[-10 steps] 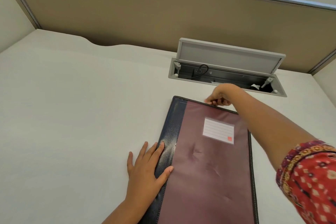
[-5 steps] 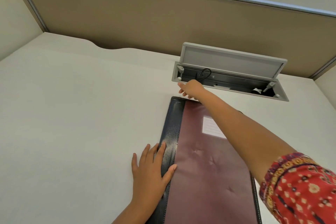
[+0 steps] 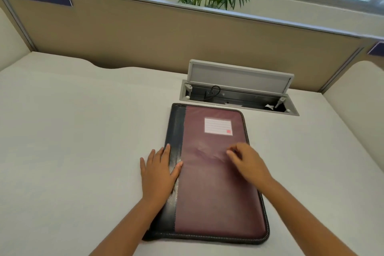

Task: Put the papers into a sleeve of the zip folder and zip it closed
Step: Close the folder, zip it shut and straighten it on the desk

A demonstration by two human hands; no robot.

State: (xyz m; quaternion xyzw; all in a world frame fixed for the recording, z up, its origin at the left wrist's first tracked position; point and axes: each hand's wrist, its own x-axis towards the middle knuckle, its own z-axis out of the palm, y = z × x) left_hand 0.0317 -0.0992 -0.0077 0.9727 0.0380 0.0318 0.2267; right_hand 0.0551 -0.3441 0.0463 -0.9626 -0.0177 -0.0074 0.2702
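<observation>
The zip folder (image 3: 216, 172) lies flat and shut on the pale bench (image 3: 83, 141), its dark spine strip on the left and its maroon cover facing up, so the zip track running round the top, right and near edges is reachable from the person's seat. Everything here sits in relation to that folder. The left hand (image 3: 160, 172) lies flat, fingers straight and spread, half on the spine strip and half on the bench just left of the folder; it grips nothing, and I judge it is there as a weight, to keep the folder from sliding while the zip is worked. The right hand (image 3: 247, 162) hovers over or lightly touches the cover near the folder's right edge, fingers loosely bent and holding nothing that I can see; motion blur hides whether the fingertips meet the cover. No zip pull is plain to see, and no papers show outside the folder, so they are probably inside; the track looks closed along the near and right edges, which suggests the task is at or near its end. A white label pocket (image 3: 218, 126) sits on the cover toward the far end. Just beyond the folder's far edge, an open cable hatch (image 3: 239, 89) is let into the bench, lid propped up, with a black cable (image 3: 215, 91) inside
</observation>
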